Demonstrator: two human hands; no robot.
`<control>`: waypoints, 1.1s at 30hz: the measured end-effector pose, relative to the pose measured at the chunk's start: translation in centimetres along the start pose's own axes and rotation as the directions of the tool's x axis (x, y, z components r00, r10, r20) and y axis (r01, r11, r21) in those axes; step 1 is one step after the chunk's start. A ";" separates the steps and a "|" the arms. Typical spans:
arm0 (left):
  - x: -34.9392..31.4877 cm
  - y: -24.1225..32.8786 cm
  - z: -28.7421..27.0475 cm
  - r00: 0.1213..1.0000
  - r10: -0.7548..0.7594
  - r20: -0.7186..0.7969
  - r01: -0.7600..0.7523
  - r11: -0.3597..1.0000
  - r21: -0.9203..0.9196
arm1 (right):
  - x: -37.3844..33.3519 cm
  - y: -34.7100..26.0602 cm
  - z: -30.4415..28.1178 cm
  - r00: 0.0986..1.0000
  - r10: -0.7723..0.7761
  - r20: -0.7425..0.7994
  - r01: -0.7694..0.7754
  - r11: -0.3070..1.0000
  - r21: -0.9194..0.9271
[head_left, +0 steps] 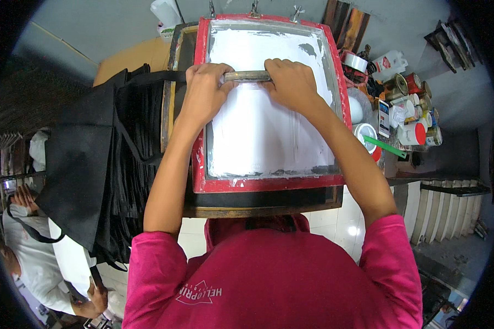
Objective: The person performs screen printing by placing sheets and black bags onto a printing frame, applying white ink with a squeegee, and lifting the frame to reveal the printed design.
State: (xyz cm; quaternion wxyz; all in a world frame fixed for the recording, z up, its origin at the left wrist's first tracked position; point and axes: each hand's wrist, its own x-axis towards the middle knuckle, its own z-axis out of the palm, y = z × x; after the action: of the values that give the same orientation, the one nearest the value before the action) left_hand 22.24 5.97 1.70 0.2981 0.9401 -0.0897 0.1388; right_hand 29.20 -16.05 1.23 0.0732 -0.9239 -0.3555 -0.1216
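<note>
Head view: red-framed screen (pixel 258 131), pots (pixel 407 135), tiled floor (pixel 346 226).

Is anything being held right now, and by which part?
A squeegee-like bar, held toward its left end by the left hand and toward its right end by the right hand.

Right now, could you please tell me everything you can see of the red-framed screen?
The red-framed screen is rectangular, its painted-looking rim flecked with white, around a panel smeared largely white with grey patches near the edges. It lies roughly flat over a brown-edged board, with metal fittings along its far edge. The left hand and right hand hold a narrow bar crosswise over its far half. The rim's material is unclear.
</note>
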 end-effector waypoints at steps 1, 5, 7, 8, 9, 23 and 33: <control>-0.8 0.4 -0.2 1.000 -0.001 0.000 0.001 1.000 0.001 | -0.7 -0.4 -0.2 1.000 -0.002 0.002 0.002 1.000 0.003; -4.2 2.1 -0.5 1.000 0.010 -0.028 -0.010 1.000 -0.023 | -4.0 -2.4 -1.3 0.998 0.005 0.057 -0.007 0.999 0.032; -6.4 2.9 -0.8 1.000 -0.009 -0.012 0.008 0.999 -0.031 | -5.7 -3.7 -1.6 0.998 -0.012 0.062 0.009 0.999 0.051; -7.3 3.4 -1.1 1.000 -0.011 -0.001 0.011 0.999 -0.039 | -6.6 -4.3 -2.0 0.999 -0.023 0.041 0.021 0.998 0.056; -8.3 3.8 -1.3 1.000 -0.016 0.009 0.016 0.999 -0.046 | -7.5 -4.8 -2.2 0.999 -0.036 0.020 0.035 0.998 0.061; -19.5 6.7 -1.0 0.997 -0.022 0.077 0.021 1.000 0.018 | -17.9 -10.6 -2.8 0.993 -0.070 -0.099 0.073 0.997 0.022; -21.6 2.9 -1.8 0.896 0.275 -0.348 -0.168 0.936 0.308 | -17.9 -9.6 -8.2 0.955 -0.074 -0.288 0.132 0.973 0.189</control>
State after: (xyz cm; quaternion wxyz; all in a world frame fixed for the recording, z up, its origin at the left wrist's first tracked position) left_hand 0.74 6.57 -2.08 0.1608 0.9094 -0.1169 0.3653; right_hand 8.46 -22.21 4.58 0.2114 -0.8650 -0.4002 -0.2167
